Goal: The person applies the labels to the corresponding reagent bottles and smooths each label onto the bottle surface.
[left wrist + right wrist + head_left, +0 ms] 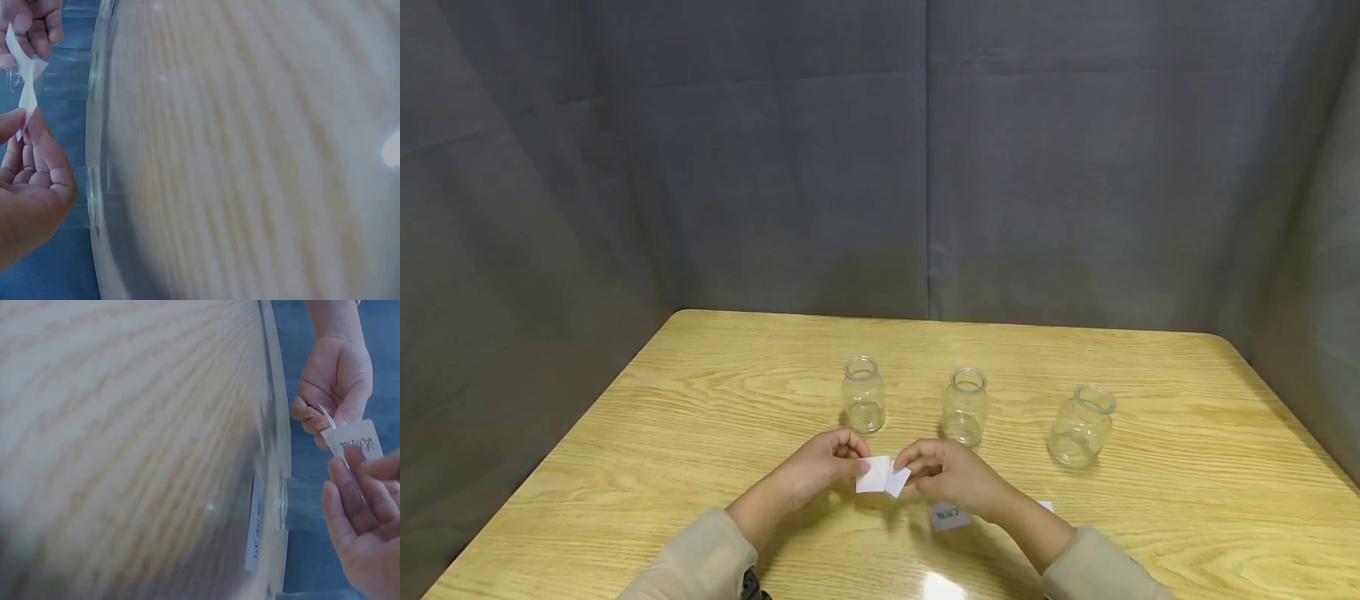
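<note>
In the head view, my left hand [825, 465] pinches a small white paper label [872, 475] between thumb and fingers. Just beside it, my right hand [952, 475] pinches a smaller white piece [897, 481] that meets the label's right edge. Whether the two pieces are joined cannot be told. Printed writing shows on the paper [355, 439] in the right wrist view. The left wrist view shows the pieces bent and edge-on, above the table. A printed label [949, 516] lies on the table below my right hand.
Three lidless glass jars stand in a row beyond the hands: a left jar [864, 396], a middle jar [966, 408] and a right jar [1081, 427]. Another white paper [1046, 506] shows partly behind my right forearm. Grey curtains [775, 167] surround the wooden table [700, 400].
</note>
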Demonstrator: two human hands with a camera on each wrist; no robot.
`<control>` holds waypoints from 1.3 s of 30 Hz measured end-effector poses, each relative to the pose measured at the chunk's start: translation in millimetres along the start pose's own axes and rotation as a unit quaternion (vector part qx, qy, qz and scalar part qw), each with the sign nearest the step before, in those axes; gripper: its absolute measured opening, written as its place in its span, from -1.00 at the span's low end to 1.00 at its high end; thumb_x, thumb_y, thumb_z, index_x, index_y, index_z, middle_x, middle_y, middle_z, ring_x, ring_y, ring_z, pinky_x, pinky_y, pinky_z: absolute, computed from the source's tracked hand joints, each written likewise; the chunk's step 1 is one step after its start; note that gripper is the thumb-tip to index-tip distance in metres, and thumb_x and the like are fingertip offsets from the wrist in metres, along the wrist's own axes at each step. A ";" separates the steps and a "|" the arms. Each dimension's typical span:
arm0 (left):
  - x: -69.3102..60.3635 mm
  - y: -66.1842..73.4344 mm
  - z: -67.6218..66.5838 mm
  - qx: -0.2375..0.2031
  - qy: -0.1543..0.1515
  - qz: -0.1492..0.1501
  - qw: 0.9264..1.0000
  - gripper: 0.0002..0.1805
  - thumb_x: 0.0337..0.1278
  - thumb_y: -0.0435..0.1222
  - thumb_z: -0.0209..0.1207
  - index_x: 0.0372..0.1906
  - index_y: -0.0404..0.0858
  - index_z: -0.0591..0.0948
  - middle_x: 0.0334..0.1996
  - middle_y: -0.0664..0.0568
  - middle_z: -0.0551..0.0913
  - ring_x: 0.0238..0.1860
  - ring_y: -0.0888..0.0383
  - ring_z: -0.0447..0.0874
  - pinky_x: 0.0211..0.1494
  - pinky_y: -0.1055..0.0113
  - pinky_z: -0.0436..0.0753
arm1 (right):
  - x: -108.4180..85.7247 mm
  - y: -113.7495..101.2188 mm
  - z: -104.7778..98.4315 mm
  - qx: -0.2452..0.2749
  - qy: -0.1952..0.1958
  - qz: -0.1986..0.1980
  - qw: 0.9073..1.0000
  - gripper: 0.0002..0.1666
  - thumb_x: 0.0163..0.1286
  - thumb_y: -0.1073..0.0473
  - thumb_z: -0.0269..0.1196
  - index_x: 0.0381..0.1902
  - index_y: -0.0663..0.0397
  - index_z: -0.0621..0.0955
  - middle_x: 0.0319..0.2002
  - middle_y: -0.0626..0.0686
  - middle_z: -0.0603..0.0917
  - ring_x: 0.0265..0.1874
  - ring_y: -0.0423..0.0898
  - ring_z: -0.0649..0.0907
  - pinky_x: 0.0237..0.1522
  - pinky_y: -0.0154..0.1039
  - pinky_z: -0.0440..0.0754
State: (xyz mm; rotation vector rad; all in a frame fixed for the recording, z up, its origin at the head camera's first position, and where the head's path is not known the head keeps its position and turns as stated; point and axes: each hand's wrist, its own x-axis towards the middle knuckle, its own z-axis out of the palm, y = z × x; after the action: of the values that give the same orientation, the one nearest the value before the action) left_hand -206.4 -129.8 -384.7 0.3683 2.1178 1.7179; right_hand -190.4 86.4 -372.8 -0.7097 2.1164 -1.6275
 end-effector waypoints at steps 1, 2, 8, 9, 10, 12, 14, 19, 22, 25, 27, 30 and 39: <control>-0.4 -0.8 -0.2 0.003 0.000 -0.002 1.000 -0.84 0.00 -0.45 0.07 -0.29 -0.44 0.40 -0.49 0.00 0.41 -0.41 0.17 0.39 -0.29 0.29 0.46 | 0.3 0.4 -0.1 -0.003 0.007 0.001 1.000 -0.81 0.16 0.39 0.07 -0.24 0.26 0.51 -0.32 0.10 0.59 -0.25 0.02 0.54 -0.22 -0.13 0.49; -0.7 -1.6 -0.6 0.005 -0.002 -0.003 1.000 -0.85 0.01 -0.44 0.06 -0.29 -0.44 0.40 -0.49 0.00 0.41 -0.41 0.17 0.40 -0.28 0.29 0.46 | 0.5 0.8 0.1 -0.005 0.015 0.001 1.000 -0.83 0.17 0.37 0.07 -0.26 0.26 0.52 -0.34 0.09 0.59 -0.26 0.01 0.55 -0.21 -0.12 0.49; -3.1 -4.1 -3.3 0.028 -0.023 -0.020 0.999 -0.88 0.07 -0.41 0.02 -0.29 -0.40 0.41 -0.47 -0.02 0.44 -0.36 0.14 0.43 -0.23 0.25 0.47 | 0.3 3.5 0.1 -0.013 0.047 0.007 0.999 -0.87 0.21 0.31 0.06 -0.33 0.25 0.53 -0.29 0.06 0.55 -0.26 -0.05 0.52 -0.18 -0.10 0.47; -3.4 -4.6 -3.8 0.034 -0.025 -0.026 0.999 -0.88 0.06 -0.41 0.03 -0.30 -0.40 0.42 -0.46 -0.02 0.44 -0.36 0.14 0.43 -0.23 0.26 0.47 | 0.4 4.0 0.1 -0.019 0.049 0.006 0.999 -0.87 0.21 0.31 0.06 -0.33 0.25 0.52 -0.28 0.06 0.53 -0.26 -0.05 0.51 -0.19 -0.10 0.47; -3.9 -5.3 -4.0 0.040 -0.027 -0.032 0.998 -0.88 0.05 -0.40 0.03 -0.31 -0.39 0.43 -0.47 -0.01 0.44 -0.36 0.14 0.43 -0.24 0.26 0.46 | 0.2 4.5 0.5 -0.023 0.053 0.006 0.998 -0.88 0.21 0.31 0.06 -0.33 0.26 0.52 -0.28 0.06 0.52 -0.26 -0.05 0.50 -0.19 -0.11 0.47; -4.6 -6.7 -4.4 0.051 -0.030 -0.041 0.997 -0.88 0.03 -0.40 0.05 -0.32 -0.38 0.44 -0.48 -0.01 0.44 -0.38 0.13 0.42 -0.26 0.28 0.46 | 0.5 5.4 1.7 -0.032 0.060 0.003 0.998 -0.90 0.20 0.33 0.06 -0.35 0.26 0.50 -0.29 0.06 0.51 -0.27 -0.06 0.48 -0.21 -0.15 0.47; -5.4 -7.7 -4.6 0.059 -0.035 -0.045 0.997 -0.88 0.02 -0.39 0.06 -0.33 -0.38 0.45 -0.48 -0.01 0.45 -0.39 0.13 0.43 -0.29 0.28 0.46 | 1.4 5.7 3.1 -0.036 0.064 0.000 0.997 -0.92 0.18 0.34 0.06 -0.37 0.26 0.49 -0.33 0.08 0.50 -0.31 -0.07 0.48 -0.25 -0.19 0.47; -7.1 -8.1 -6.2 0.061 -0.043 -0.048 0.996 -0.83 0.03 -0.34 0.07 -0.30 -0.38 0.45 -0.45 -0.01 0.45 -0.38 0.11 0.45 -0.28 0.27 0.44 | 4.5 4.6 5.3 -0.038 0.065 -0.010 0.997 -0.95 0.16 0.40 0.04 -0.40 0.29 0.46 -0.44 0.08 0.46 -0.44 -0.11 0.42 -0.39 -0.32 0.41; -7.2 -6.9 -7.2 0.058 -0.046 -0.047 0.996 -0.81 0.04 -0.29 0.06 -0.30 -0.37 0.45 -0.42 -0.01 0.46 -0.33 0.10 0.45 -0.23 0.23 0.43 | 5.2 3.5 6.2 -0.032 0.070 -0.010 0.997 -0.95 0.15 0.43 0.04 -0.39 0.31 0.45 -0.48 0.06 0.43 -0.46 -0.12 0.40 -0.41 -0.33 0.40; -7.3 -5.0 -7.8 0.058 -0.050 -0.046 0.996 -0.79 0.04 -0.26 0.05 -0.31 -0.35 0.45 -0.39 0.00 0.49 -0.28 0.10 0.45 -0.17 0.20 0.43 | 5.7 3.6 7.2 -0.021 0.081 -0.002 0.996 -0.93 0.14 0.44 0.05 -0.38 0.30 0.45 -0.47 0.05 0.42 -0.44 -0.10 0.41 -0.37 -0.28 0.43; -7.6 -3.4 -8.4 0.059 -0.047 -0.043 0.996 -0.79 0.03 -0.25 0.06 -0.33 -0.34 0.45 -0.40 0.00 0.51 -0.29 0.11 0.47 -0.16 0.19 0.43 | 7.2 4.4 7.8 -0.012 0.088 0.001 0.996 -0.92 0.13 0.44 0.05 -0.38 0.30 0.45 -0.46 0.06 0.42 -0.42 -0.10 0.41 -0.35 -0.24 0.45; -8.1 -1.7 -9.5 0.056 -0.038 -0.042 0.997 -0.80 0.01 -0.26 0.07 -0.35 -0.34 0.45 -0.40 -0.01 0.52 -0.31 0.09 0.48 -0.17 0.20 0.45 | 9.5 5.1 9.1 0.000 0.096 0.006 0.995 -0.90 0.11 0.46 0.04 -0.38 0.30 0.46 -0.46 0.08 0.42 -0.42 -0.09 0.41 -0.34 -0.22 0.47; -9.1 1.8 -11.4 0.039 -0.025 -0.038 0.998 -0.78 0.01 -0.26 0.08 -0.32 -0.36 0.45 -0.34 -0.04 0.51 -0.27 0.06 0.45 -0.14 0.18 0.43 | 19.2 4.6 16.0 0.006 0.100 0.007 0.995 -0.76 0.07 0.51 0.07 -0.23 0.35 0.47 -0.45 0.15 0.43 -0.44 -0.09 0.44 -0.35 -0.22 0.54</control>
State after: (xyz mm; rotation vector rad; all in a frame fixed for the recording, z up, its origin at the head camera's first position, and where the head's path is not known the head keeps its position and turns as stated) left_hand -203.5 -143.3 -379.8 0.3447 2.1405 1.5708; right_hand -197.3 63.4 -381.2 -0.5459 2.2404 -1.7671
